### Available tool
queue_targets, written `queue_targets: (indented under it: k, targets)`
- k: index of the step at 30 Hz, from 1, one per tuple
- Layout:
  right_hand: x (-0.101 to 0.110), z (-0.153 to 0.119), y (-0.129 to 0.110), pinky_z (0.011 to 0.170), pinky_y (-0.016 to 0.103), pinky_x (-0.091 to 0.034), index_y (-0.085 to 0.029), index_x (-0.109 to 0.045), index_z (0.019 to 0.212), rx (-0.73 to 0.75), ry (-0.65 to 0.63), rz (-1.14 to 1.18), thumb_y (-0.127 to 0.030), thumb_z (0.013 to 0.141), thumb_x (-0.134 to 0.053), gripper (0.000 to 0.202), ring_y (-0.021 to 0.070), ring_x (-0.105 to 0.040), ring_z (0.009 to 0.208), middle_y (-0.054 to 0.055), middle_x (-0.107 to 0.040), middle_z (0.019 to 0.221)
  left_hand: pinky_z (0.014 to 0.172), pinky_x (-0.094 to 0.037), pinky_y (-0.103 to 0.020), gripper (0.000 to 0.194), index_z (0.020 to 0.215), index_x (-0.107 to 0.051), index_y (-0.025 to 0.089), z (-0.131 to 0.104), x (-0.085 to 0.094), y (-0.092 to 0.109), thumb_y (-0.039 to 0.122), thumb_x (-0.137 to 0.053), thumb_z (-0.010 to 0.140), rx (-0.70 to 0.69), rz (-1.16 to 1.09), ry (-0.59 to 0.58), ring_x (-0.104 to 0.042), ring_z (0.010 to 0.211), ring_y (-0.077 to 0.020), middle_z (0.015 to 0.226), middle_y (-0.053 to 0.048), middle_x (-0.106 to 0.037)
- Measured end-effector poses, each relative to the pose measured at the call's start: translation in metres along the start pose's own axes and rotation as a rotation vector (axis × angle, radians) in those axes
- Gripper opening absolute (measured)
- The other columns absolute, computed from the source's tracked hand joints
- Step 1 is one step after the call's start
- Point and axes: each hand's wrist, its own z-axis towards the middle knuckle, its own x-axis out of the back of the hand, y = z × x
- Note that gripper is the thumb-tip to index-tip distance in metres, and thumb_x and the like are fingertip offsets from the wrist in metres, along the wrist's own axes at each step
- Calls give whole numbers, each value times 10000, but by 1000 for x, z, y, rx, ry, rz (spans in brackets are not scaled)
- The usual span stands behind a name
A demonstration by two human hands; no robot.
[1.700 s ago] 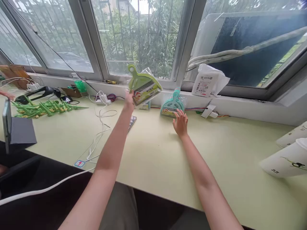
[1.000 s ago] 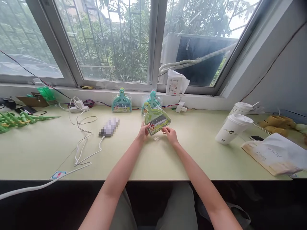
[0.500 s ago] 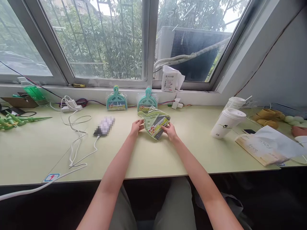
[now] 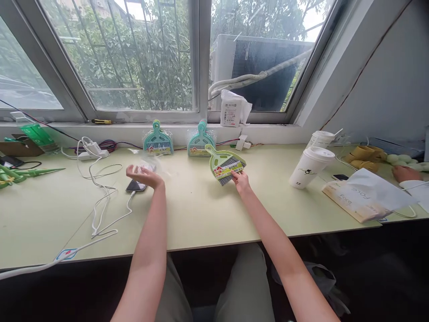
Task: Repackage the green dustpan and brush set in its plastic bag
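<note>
With the right hand (image 4: 241,182) I am pinching a light green dustpan (image 4: 218,158) by its lower right edge, in a narrow grip. The dustpan is tilting near the middle of the pale green table (image 4: 197,214), its looped handle pointing to the upper left. Grey brush bristles (image 4: 225,180) and a yellow-green printed label (image 4: 228,170) are showing across its front. I am not managing to tell whether its lower edge is touching the table.

I am holding the left hand (image 4: 146,177) well apart from it, palm turned upward, fingers loosely spread. Clear plastic film (image 4: 161,167) is appearing as a blur just beside this hand; I am unable to tell whether the fingers are touching it. A dark phone (image 4: 136,186) is lying partly hidden behind the hand, with a white cable (image 4: 128,206) running from its near end.

Behind the dustpan, two teal dustpan sets in clear wrapping are standing side by side against the wall below the window: one on the left (image 4: 158,139), one on the right (image 4: 201,141). On the right side of the table, a white lidded cup (image 4: 311,168) is standing in front of a second cup (image 4: 321,138). Beyond a paper packet (image 4: 367,197), another person's hand (image 4: 405,173) is resting at the far right.
</note>
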Motion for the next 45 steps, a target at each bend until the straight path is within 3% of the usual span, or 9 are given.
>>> queue_targets:
  k: [3,6,10,15,22,30,35,40,45]
  targets:
    - [-1,-1,4,876,284,-581,-186,-589,929,-2,-21,9,-70,689,-702,289,159,-687,911,25,-709,936,1151,-83,-535,516,1297,-359,163,-6,12,14,202,-536,814,-194,209,48,-198,1420,-265,1491,-189,-238]
    - [-4,-3,6,856,284,-586,-176,-594,932,-19,-46,-6,-66,688,-699,288,158,-689,892,35,-707,953,1121,57,-594,453,1295,-395,177,-21,13,23,258,-494,860,-314,215,-167,-62,1450,-291,1520,-170,-196]
    - [-9,-9,10,849,291,-586,-176,-594,942,0,-50,0,-74,690,-703,293,159,-688,877,35,-706,935,1092,-289,-504,454,1312,-397,188,-59,-3,26,412,-411,918,-281,-115,-751,-409,1314,-264,1363,-166,-462]
    - [-21,-20,15,853,274,-575,-178,-594,952,39,-132,-23,-131,725,-712,261,153,-687,904,39,-708,974,725,-532,-362,505,1200,-500,193,-114,-20,20,571,-419,875,277,-274,-1535,-658,820,-207,995,-100,-661]
    - [-21,-14,10,373,214,-486,-109,-601,764,-264,-235,-486,-284,827,-653,192,166,-659,483,101,-710,697,783,-474,-330,453,899,-608,152,-93,-32,2,556,-407,862,278,-308,-1152,-609,865,-199,925,-91,-660]
    - [15,9,-15,541,212,-555,-174,-553,821,-1,381,-11,-343,979,-301,341,116,-669,528,13,-676,610,796,-452,-312,485,949,-631,153,-80,-30,-3,547,-357,876,151,-151,-1043,-609,924,-204,994,-107,-677]
    - [-2,-9,-9,519,248,-498,-161,-640,790,217,208,-522,-461,948,-322,464,125,-611,475,42,-678,657,817,-445,-307,467,1006,-644,158,-104,-18,21,487,-326,915,-59,-138,-1144,-610,924,-200,999,-93,-687]
    - [-32,-38,3,860,313,-461,-232,-642,1039,765,-138,-1159,-400,920,-456,277,212,-584,1032,80,-650,1102,845,-449,-309,456,1195,-598,183,-130,3,50,437,-313,944,-239,-201,-1277,-620,946,-204,1096,-81,-681]
    - [-35,-44,-1,852,335,-421,-196,-603,986,882,-90,-1355,-328,964,-353,284,228,-519,1004,101,-606,999,887,-452,-308,471,1284,-549,208,-137,16,68,444,-310,953,-332,-276,-1341,-620,1006,-203,1173,-60,-662]
